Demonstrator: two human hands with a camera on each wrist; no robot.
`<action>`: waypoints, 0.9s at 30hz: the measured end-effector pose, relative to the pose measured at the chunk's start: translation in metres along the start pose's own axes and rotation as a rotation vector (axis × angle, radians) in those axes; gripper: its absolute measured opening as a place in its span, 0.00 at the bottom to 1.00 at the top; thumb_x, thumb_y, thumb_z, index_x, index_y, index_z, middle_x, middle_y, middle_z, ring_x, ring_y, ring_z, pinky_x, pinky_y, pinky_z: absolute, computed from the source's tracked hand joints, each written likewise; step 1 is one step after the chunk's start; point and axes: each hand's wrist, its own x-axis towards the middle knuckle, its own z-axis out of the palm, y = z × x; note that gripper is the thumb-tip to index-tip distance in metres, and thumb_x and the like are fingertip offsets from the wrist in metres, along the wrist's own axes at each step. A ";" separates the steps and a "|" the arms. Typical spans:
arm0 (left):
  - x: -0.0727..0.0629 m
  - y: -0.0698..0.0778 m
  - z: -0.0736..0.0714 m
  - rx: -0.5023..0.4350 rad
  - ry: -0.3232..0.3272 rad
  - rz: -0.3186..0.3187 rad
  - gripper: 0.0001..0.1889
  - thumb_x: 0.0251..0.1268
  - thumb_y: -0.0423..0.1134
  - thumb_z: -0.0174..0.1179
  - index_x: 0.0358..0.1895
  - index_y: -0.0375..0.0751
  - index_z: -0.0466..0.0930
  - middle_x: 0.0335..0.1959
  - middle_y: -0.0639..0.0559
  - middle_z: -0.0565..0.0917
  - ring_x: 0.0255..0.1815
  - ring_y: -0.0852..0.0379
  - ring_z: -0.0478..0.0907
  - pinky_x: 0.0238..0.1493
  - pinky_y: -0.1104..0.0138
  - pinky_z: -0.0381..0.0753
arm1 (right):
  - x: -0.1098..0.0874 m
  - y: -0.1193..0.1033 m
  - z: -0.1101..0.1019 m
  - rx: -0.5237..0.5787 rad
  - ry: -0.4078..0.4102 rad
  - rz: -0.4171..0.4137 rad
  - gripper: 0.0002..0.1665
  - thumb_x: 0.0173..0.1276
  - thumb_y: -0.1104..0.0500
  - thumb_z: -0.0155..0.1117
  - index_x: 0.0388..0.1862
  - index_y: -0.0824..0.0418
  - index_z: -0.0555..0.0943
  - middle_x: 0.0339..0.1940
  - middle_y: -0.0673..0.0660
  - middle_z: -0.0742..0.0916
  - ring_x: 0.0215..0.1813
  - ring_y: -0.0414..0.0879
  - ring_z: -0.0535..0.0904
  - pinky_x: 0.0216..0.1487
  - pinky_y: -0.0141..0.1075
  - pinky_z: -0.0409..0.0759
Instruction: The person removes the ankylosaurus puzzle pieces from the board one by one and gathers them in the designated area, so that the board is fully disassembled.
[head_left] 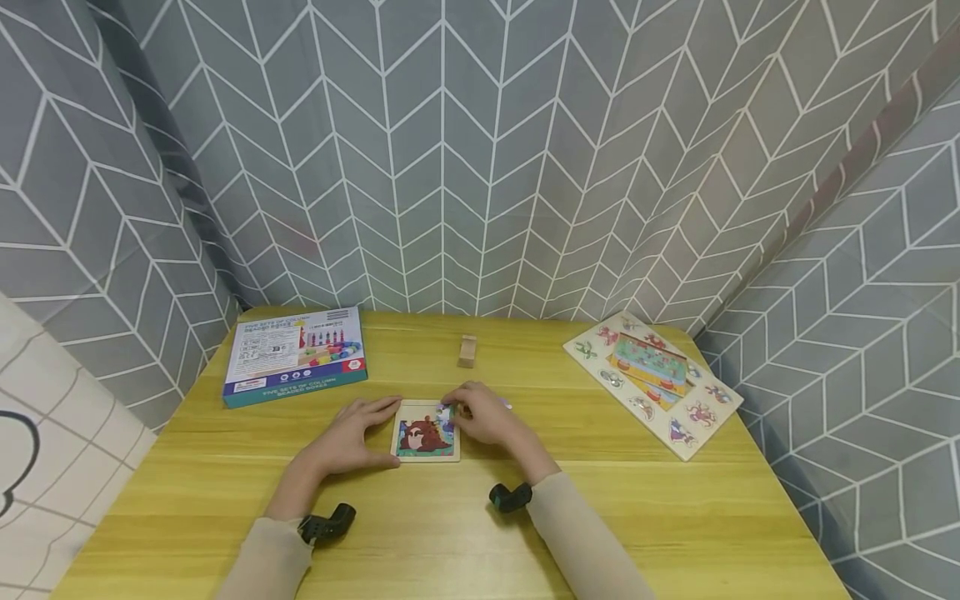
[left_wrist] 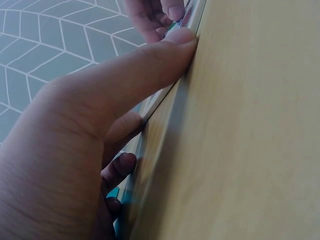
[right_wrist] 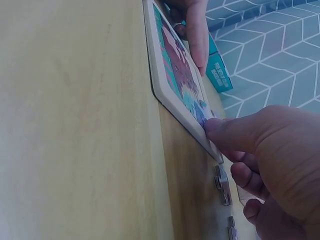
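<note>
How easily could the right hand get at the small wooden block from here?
Quite easily, probably: the small wooden block lies just beyond the right hand, with only tabletop showing between. The hand is touching the puzzle, so it might need to leave that first.

Two hands (head_left: 348, 439) in play; two black wrist cameras (head_left: 327, 526); one framed jigsaw puzzle (head_left: 424, 437); at least two loose puzzle pieces (right_wrist: 224, 186); one beaded-boxes carton (head_left: 296, 357); one wooden block (head_left: 467, 351); one animal picture board (head_left: 628, 394); one table (head_left: 420, 537)!

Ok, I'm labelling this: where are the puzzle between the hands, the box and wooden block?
Puzzle (head_left: 423, 436), head view: its brown picture.
Box (head_left: 296, 353), head view: its printed top.
Wooden block (head_left: 467, 350), head view: its middle.
</note>
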 end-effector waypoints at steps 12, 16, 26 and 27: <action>0.000 0.001 0.001 -0.026 -0.007 -0.026 0.54 0.52 0.64 0.79 0.83 0.53 0.65 0.84 0.49 0.65 0.80 0.32 0.58 0.73 0.29 0.62 | 0.001 0.002 0.001 -0.014 0.008 -0.005 0.18 0.79 0.62 0.65 0.64 0.62 0.85 0.57 0.58 0.86 0.49 0.46 0.77 0.54 0.40 0.80; 0.000 0.002 0.001 -0.024 -0.006 -0.022 0.54 0.52 0.64 0.78 0.83 0.52 0.65 0.84 0.49 0.65 0.80 0.32 0.58 0.73 0.29 0.63 | 0.001 0.003 0.001 -0.007 0.032 -0.014 0.18 0.79 0.62 0.65 0.64 0.63 0.84 0.57 0.59 0.85 0.51 0.48 0.79 0.55 0.41 0.81; 0.000 0.001 0.000 -0.020 -0.007 -0.018 0.54 0.53 0.64 0.79 0.83 0.52 0.65 0.84 0.49 0.64 0.82 0.28 0.54 0.74 0.27 0.59 | -0.003 0.005 -0.011 0.106 0.067 0.000 0.17 0.80 0.63 0.63 0.64 0.65 0.83 0.60 0.61 0.84 0.57 0.53 0.82 0.59 0.43 0.84; 0.000 0.001 0.000 -0.024 -0.008 -0.019 0.54 0.52 0.63 0.79 0.83 0.52 0.65 0.84 0.49 0.64 0.82 0.28 0.53 0.74 0.27 0.58 | -0.004 0.006 -0.013 0.120 0.073 0.004 0.17 0.80 0.64 0.63 0.64 0.65 0.83 0.60 0.62 0.84 0.58 0.54 0.82 0.59 0.44 0.85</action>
